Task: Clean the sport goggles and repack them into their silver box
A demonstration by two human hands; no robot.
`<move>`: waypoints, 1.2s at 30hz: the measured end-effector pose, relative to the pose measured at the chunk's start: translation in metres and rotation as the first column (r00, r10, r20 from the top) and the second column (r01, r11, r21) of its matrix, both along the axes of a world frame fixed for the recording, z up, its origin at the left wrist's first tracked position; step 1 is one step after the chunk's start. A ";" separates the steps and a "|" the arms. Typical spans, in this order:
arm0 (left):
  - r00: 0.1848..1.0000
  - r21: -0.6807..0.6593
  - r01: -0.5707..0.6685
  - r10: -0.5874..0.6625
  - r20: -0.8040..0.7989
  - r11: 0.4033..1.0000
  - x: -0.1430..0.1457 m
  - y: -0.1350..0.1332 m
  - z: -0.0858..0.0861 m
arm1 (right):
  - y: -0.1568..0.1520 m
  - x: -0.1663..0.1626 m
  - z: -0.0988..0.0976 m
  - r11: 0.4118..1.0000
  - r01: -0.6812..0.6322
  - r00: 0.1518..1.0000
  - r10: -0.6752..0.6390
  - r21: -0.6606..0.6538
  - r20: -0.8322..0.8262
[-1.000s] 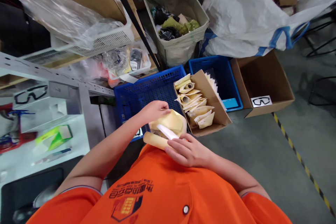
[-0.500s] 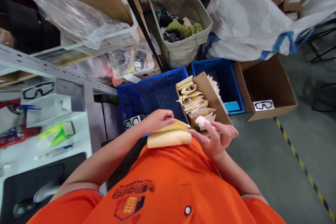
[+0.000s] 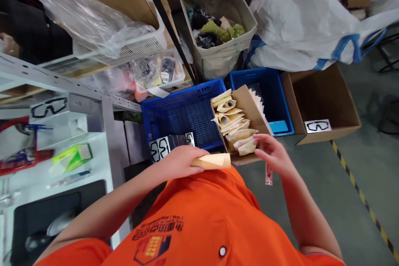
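My left hand [image 3: 183, 161] is closed around a rolled-up yellow padded envelope [image 3: 218, 161], which lies level in front of my waist. Just right of the carton of envelopes, my right hand [image 3: 276, 153] has its fingers curled. A short pinkish strip with red print [image 3: 268, 174], like printed tape, hangs below these fingers; whatever lies inside the palm is hidden. Several yellow envelopes [image 3: 232, 122], some rolled, stand packed in the open cardboard carton [image 3: 254, 110]. My right fingertips are close to the envelopes at its near end; I cannot tell whether they touch.
A blue crate [image 3: 193, 112] holding boxes with glasses pictures [image 3: 163, 147] sits left of the carton. Behind it are another blue crate [image 3: 260, 75] and an open cardboard box [image 3: 324, 95]. A white worktable [image 3: 102, 153] and metal shelf frame stand at left; a large white sack [image 3: 305, 16] is behind.
The envelope in my left hand is now rolled into a tighter tube. My right hand has moved right, away from it; the pinkish roll at its fingers no longer shows, and a strip hangs there.
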State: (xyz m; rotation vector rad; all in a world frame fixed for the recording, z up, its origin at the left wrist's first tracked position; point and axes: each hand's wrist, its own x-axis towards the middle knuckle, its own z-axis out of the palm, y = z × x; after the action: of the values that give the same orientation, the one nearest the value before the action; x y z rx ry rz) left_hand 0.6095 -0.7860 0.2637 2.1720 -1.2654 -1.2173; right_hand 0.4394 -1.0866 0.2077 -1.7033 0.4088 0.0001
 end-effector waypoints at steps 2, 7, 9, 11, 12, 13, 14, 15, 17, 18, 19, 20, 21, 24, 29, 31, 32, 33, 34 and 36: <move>0.999 -0.042 0.003 -0.005 -0.049 0.999 0.005 -0.010 -0.011 | 0.014 0.009 -0.013 0.971 -0.217 0.976 0.219 0.096 -0.013; 0.996 -0.095 0.069 -0.073 -0.047 0.993 0.007 -0.046 -0.059 | 0.031 0.023 -0.044 0.913 -0.400 0.909 0.406 0.077 -0.090; 0.995 -0.111 0.086 -0.091 -0.039 0.990 0.006 -0.062 -0.081 | 0.027 0.022 -0.058 0.938 -0.342 0.926 0.348 0.062 -0.145; 0.998 -0.153 0.070 -0.070 0.007 0.986 0.007 -0.075 -0.104 | 0.019 0.019 -0.077 0.974 -0.215 0.952 0.225 0.068 -0.209; 0.998 -0.169 0.037 -0.028 0.057 0.985 0.008 -0.079 -0.116 | 0.015 0.017 -0.087 0.988 -0.143 0.957 0.153 0.061 -0.245; 0.993 -0.174 -0.009 0.030 0.114 0.985 0.010 -0.083 -0.128 | 0.011 0.015 -0.099 0.997 -0.069 0.957 0.077 0.037 -0.280; 0.981 -0.167 -0.065 0.094 0.168 0.984 0.012 -0.085 -0.140 | 0.007 0.015 -0.111 1.000 -0.001 0.950 0.000 -0.002 -0.312; 0.964 -0.146 -0.128 0.157 0.213 0.981 0.014 -0.085 -0.153 | 0.004 0.015 -0.123 0.997 0.060 0.939 -0.072 -0.047 -0.336; 0.926 -0.082 -0.249 0.262 0.270 0.965 0.019 -0.081 -0.179 | -0.001 0.020 -0.149 0.977 0.167 0.907 -0.204 -0.131 -0.369; 0.911 -0.051 -0.296 0.298 0.285 0.954 0.020 -0.078 -0.191 | -0.001 0.024 -0.161 0.964 0.211 0.888 -0.259 -0.165 -0.380; 0.896 -0.022 -0.336 0.327 0.301 0.942 0.021 -0.074 -0.202 | -0.001 0.028 -0.172 0.952 0.241 0.872 -0.298 -0.189 -0.388; 0.883 0.003 -0.367 0.347 0.317 0.930 0.022 -0.071 -0.212 | 0.001 0.034 -0.183 0.944 0.258 0.861 -0.322 -0.206 -0.393; 0.873 0.020 -0.385 0.358 0.330 0.923 0.022 -0.070 -0.222 | 0.004 0.039 -0.193 0.939 0.265 0.856 -0.333 -0.218 -0.396; 0.867 0.030 -0.381 0.346 0.358 0.924 0.026 -0.077 -0.245 | 0.017 0.055 -0.217 0.933 0.252 0.853 -0.340 -0.258 -0.395; 0.859 0.038 -0.375 0.332 0.390 0.926 0.053 -0.126 -0.286 | 0.032 0.075 -0.235 0.909 0.140 0.856 -0.310 -0.392 -0.414; 0.855 0.058 -0.396 0.345 0.387 0.917 0.068 -0.146 -0.302 | 0.034 0.080 -0.237 0.890 0.051 0.850 -0.277 -0.454 -0.448; 0.856 0.069 -0.404 0.350 0.382 0.912 0.074 -0.153 -0.308 | 0.035 0.083 -0.238 0.877 0.000 0.843 -0.259 -0.481 -0.472; 0.857 0.081 -0.410 0.354 0.375 0.908 0.080 -0.159 -0.312 | 0.036 0.085 -0.238 0.863 -0.053 0.834 -0.239 -0.503 -0.497; 0.859 0.092 -0.414 0.356 0.369 0.905 0.085 -0.163 -0.316 | 0.036 0.086 -0.238 0.848 -0.103 0.824 -0.219 -0.519 -0.522; 0.859 0.106 -0.418 0.354 0.368 0.902 0.092 -0.166 -0.319 | 0.035 0.089 -0.237 0.822 -0.188 0.802 -0.187 -0.538 -0.567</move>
State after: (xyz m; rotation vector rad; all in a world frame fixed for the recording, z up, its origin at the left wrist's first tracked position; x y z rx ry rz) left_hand 0.7013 -0.9524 -0.0552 2.6955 -0.7806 -0.8417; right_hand 0.5279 -1.0515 -0.0296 -2.2964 0.9637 0.4826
